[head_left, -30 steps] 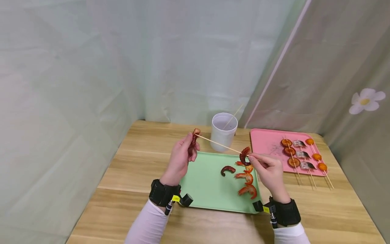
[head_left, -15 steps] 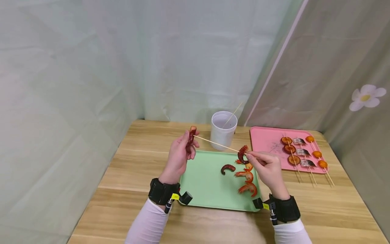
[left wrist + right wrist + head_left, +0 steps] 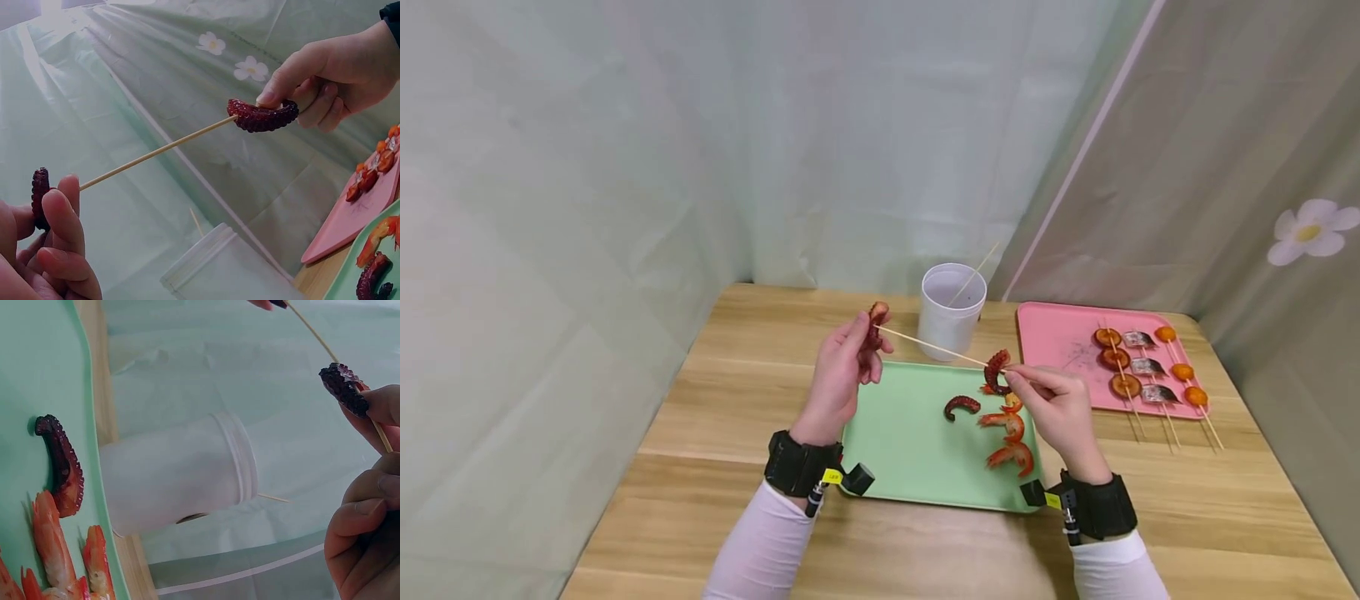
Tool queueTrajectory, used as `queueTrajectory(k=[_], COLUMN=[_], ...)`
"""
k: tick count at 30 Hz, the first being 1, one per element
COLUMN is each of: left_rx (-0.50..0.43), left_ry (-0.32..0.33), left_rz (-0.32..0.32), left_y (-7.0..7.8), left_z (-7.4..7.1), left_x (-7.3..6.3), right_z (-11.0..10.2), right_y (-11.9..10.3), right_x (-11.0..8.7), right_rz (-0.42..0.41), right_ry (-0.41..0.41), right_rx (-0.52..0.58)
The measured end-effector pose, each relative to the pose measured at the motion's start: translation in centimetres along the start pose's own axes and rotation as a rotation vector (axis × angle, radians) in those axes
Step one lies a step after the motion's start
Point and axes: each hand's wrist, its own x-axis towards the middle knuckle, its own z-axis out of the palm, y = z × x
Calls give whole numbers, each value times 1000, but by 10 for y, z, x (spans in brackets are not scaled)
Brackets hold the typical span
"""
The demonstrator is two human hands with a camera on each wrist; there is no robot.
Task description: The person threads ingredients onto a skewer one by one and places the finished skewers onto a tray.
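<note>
My left hand pinches a dark red octopus tentacle between thumb and fingers. The tip end of a thin wooden skewer meets that piece. At the skewer's other end, my right hand grips the stick between thumb and forefinger. A second tentacle is threaded on the skewer right beside my right fingertips, as the left wrist view shows. Both hands are raised above a green tray. On it lie a third curled tentacle and several orange shrimp, one partly hidden behind the threaded piece.
A white plastic cup with a skewer leaning in it stands behind the green tray. At the right, a pink tray bears skewers of brown mushroom-like rounds, silvery fish pieces and orange balls. Curtains hang behind the wooden table.
The whole scene sits slightly higher in the head view. The tentacle in my left hand has turned a little on the skewer's end; both hands keep their holds.
</note>
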Motion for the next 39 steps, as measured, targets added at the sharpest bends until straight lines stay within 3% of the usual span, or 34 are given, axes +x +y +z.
queueTrajectory(k=[7,14,22,30,36,39], left_rx=[-30,-95,-63,-20,79,121], left_ry=[-7,-82,-143,-64,9,-18], left_rz=[19,19,17,37,137,178], left_y=[3,12,15,10,4,1], left_z=[3,5,6,5,7,12], left_x=[0,3,2,-4,-7,-10], right_z=[-3,-4,-6,-9,-9,-5], right_y=[-2,-10,-15,-15,-18,-19], right_x=[5,14,13,7,3,2], right_rz=[-3,-18,-51,-32,-24,-22], right_ry=[5,14,29,-5,-27,-53], right_rx=[12,38,87,38,6,13])
